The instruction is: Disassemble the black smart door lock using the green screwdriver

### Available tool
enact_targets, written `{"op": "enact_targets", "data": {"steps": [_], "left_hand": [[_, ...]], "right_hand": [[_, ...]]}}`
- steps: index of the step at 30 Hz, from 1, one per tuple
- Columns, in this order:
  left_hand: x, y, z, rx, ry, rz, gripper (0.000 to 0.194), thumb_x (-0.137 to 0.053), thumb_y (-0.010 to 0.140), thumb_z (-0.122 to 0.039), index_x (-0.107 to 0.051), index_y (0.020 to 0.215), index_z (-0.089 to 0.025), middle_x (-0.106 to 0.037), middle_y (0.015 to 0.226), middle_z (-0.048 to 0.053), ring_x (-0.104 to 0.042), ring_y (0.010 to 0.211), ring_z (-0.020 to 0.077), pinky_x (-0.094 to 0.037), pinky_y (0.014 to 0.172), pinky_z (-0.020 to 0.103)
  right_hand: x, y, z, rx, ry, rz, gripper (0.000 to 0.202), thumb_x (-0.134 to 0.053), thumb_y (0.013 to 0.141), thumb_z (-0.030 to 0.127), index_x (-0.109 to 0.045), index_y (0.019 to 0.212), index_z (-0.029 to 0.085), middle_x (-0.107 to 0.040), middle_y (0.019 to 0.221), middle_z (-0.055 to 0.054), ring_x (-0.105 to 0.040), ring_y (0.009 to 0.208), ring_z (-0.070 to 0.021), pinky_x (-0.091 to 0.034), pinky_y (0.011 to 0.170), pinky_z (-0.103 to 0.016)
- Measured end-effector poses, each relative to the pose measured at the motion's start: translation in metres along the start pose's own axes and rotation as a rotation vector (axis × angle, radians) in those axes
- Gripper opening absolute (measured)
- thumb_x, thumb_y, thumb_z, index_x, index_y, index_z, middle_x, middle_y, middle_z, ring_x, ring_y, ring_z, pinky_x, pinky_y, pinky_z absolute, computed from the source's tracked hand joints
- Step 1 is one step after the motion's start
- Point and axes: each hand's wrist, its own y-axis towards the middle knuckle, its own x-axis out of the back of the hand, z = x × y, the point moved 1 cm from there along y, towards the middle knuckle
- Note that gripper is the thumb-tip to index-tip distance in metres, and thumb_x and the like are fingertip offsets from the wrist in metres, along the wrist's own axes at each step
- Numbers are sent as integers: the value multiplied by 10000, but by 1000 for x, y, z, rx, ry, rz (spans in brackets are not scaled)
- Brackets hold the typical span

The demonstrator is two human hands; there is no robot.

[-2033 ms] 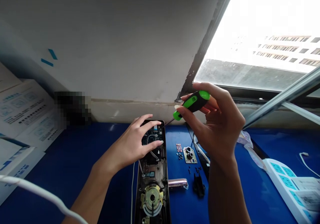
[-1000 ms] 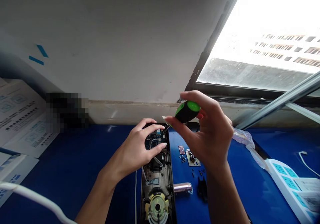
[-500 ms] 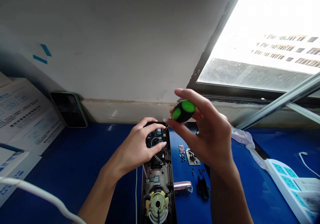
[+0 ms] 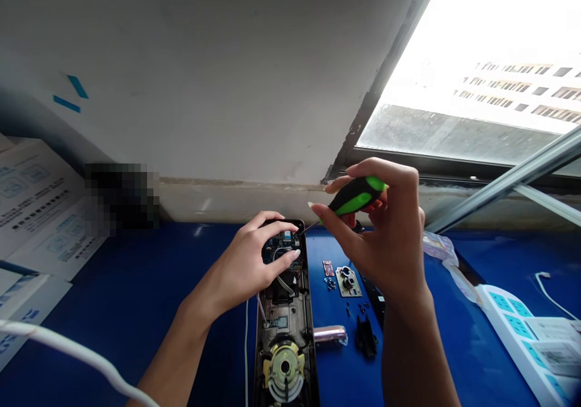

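A long, dark electronic device lies with its inside exposed, showing a circuit board at the far end and a round metal part nearer me. My left hand grips its far end, thumb and forefinger curved over the board. In my right hand is a green-and-black screwdriver, tilted, its thin shaft reaching down to the board's right edge by my left fingertips. The exact contact at the tip is too small to make out.
Right of the device lie a small red board, loose screws, a metal plate with round parts, a pink wrapped cylinder and a black plastic piece. A power strip stands far right; cartons stand left.
My right hand has swung the screwdriver handle up and to the right, so its shaft now shows, leaning onto the board. The left hand stays on the device. The view has shifted slightly.
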Motion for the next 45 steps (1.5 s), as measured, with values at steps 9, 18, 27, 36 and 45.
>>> {"op": "enact_targets", "data": {"steps": [9, 18, 27, 36, 45], "left_hand": [[0, 0, 0, 2, 3, 1, 366, -624, 949, -500, -689, 1279, -356, -535, 1485, 14, -580, 1322, 297, -499, 1121, 432], [0, -1, 1, 12, 3, 9, 374, -617, 949, -512, -686, 1286, -365, -532, 1486, 11, -579, 1326, 300, -504, 1119, 430], [1, 0, 3, 1, 3, 23, 386, -645, 939, -475, -663, 1311, -374, -522, 1504, 0, -565, 1347, 293, -488, 1140, 429], [2, -1, 4, 11, -3, 41, 388, -649, 938, -467, -659, 1314, -373, -513, 1507, 3, -565, 1344, 291, -476, 1152, 441], [2, -1, 2, 22, 19, 47, 386, -639, 945, -493, -653, 1318, -393, -497, 1525, -17, -550, 1361, 287, -479, 1150, 439]], "right_hand": [[8, 0, 7, 1, -59, 79, 538, -713, 814, 105, -476, 1260, 291, -674, 1155, -12, -661, 816, -146, -588, 675, -323], [3, -2, 5, -28, -40, 42, 486, -691, 835, 97, -472, 1219, 299, -683, 1149, -10, -577, 667, -115, -545, 575, -323], [1, -2, 4, -50, -82, 7, 474, -768, 835, 202, -477, 1191, 319, -683, 1102, 18, -533, 575, -85, -503, 512, -309], [4, -2, 4, -12, -6, 51, 560, -710, 797, 90, -451, 1252, 288, -669, 1249, -49, -633, 789, -162, -579, 708, -385], [2, -2, 5, -53, -101, 4, 438, -752, 845, 160, -483, 1161, 301, -687, 1098, 25, -538, 587, -83, -483, 488, -289]]}}
